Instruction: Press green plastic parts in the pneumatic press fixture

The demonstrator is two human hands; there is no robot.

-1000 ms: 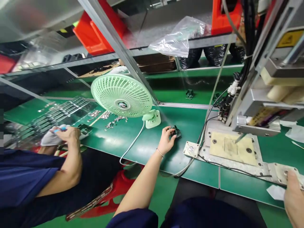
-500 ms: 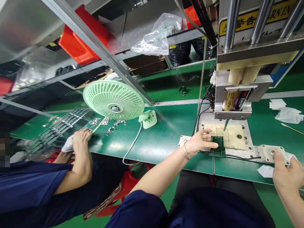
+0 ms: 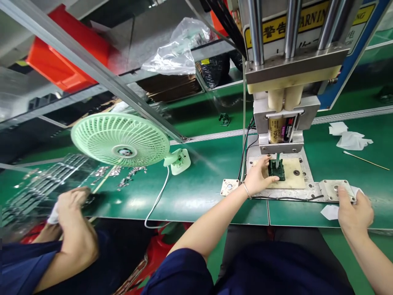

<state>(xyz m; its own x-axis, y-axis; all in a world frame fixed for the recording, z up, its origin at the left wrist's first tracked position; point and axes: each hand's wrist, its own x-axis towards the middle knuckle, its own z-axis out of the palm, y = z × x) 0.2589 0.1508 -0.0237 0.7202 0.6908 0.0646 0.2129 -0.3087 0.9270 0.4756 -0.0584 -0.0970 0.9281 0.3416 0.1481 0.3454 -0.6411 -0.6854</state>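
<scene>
My left hand (image 3: 259,177) rests on the beige fixture plate (image 3: 296,180) of a press machine (image 3: 282,86) and grips a small dark green part (image 3: 276,170), which sits right under the machine's needle tip. My right hand (image 3: 353,211) is at the right end of the metal base, its thumb pressing on a round button on a metal block (image 3: 334,190), with a bit of white tissue under the fingers.
A mint green fan (image 3: 119,140) with a white cord stands at the left on the green bench (image 3: 199,188). A co-worker's hand (image 3: 72,203) works beside clear trays (image 3: 43,184). White tissues (image 3: 350,139) and a thin stick lie at the right. Red bins and a plastic bag (image 3: 178,53) sit on the shelf.
My left hand picked up the small part near the fan, carried it right and set it on the fixture plate under the needle. My right hand moved onto the button block.
</scene>
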